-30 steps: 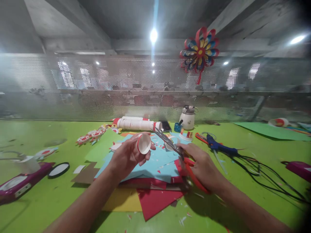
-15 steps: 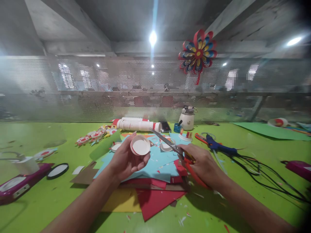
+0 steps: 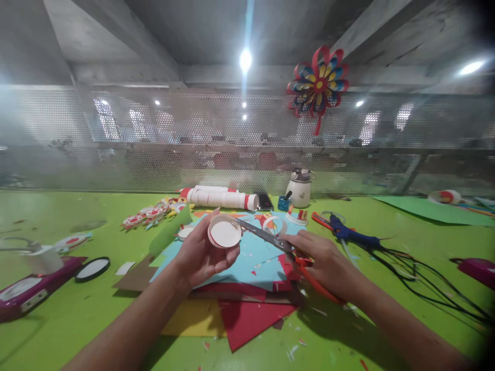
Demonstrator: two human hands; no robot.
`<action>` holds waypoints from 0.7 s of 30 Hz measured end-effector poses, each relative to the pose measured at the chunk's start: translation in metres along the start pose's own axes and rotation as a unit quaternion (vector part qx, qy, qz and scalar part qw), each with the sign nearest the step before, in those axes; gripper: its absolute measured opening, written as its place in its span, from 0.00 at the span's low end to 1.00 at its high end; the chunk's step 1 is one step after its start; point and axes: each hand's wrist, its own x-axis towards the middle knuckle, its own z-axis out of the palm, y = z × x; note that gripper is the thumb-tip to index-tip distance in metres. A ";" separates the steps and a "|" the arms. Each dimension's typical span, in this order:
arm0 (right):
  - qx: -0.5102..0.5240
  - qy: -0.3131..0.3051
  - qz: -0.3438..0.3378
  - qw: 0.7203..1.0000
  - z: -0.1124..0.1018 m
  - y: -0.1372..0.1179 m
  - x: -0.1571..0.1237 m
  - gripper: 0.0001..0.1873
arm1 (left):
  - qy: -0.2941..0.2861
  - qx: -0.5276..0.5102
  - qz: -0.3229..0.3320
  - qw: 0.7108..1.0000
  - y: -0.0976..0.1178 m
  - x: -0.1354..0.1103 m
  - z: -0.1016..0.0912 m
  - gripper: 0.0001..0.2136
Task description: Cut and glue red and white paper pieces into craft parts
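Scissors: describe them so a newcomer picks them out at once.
On the green table, find the light-blue paper in the middle. At its right side, in the right-hand grip, are the scissors. Long metal blades and red-orange handles set them apart from the blue corded tool farther right.

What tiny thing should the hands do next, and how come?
Perhaps the right hand should ease the metal scissors with orange-red handles onto the rim of the shallow, round white paper cup piece. The blade tips look right by that rim, though I can't tell if they touch, and the left hand holds the piece up, open side showing.
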 end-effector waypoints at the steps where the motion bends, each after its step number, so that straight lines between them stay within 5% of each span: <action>1: 0.002 0.000 -0.002 1.000 0.000 0.000 0.000 0.23 | 0.002 -0.001 0.010 1.000 0.000 0.000 0.000 0.21; 21: -0.056 -0.007 -0.007 0.998 -0.001 -0.005 -0.001 0.22 | 0.023 -0.013 0.013 1.000 -0.002 -0.002 0.004 0.19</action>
